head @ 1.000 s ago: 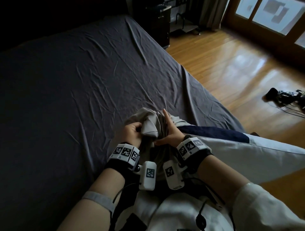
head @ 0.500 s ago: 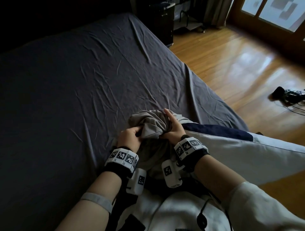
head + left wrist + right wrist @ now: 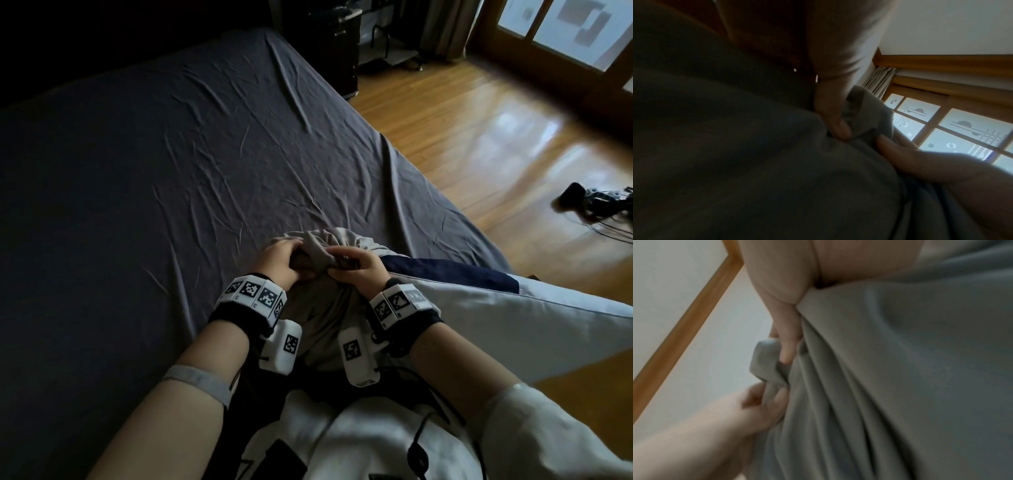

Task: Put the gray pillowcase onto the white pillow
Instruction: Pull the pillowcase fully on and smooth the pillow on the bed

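We see 2 hands bunching 1 gray pillowcase (image 3: 322,301) at the near edge of a bed (image 3: 171,178) covered by 1 dark, wrinkled sheet. The left hand (image 3: 279,262) curls its fingers round a gathered fold of the fabric; the right hand (image 3: 358,269) pinches the same bunch just beside it, so the 2 hands nearly touch. In the left wrist view a thumb (image 3: 835,128) presses into the gray cloth (image 3: 756,162), with the other hand (image 3: 920,164) gripping close by. In the right wrist view fingers (image 3: 786,344) hook over a rolled hem of the pillowcase (image 3: 900,369), and the left hand (image 3: 748,410) clutches the fold below.

1 white pillow (image 3: 531,325) lies to the right of the hands, its near end touching the pillowcase and its far end hanging past the bed's edge over the wooden floor (image 3: 496,144). 1 dark blue cloth (image 3: 445,275) shows along the pillow's upper edge. Each wrist carries 1 marker band and 1 white camera box. 1 tangle of black cables (image 3: 596,202) lies on the floor, well apart from the bed.
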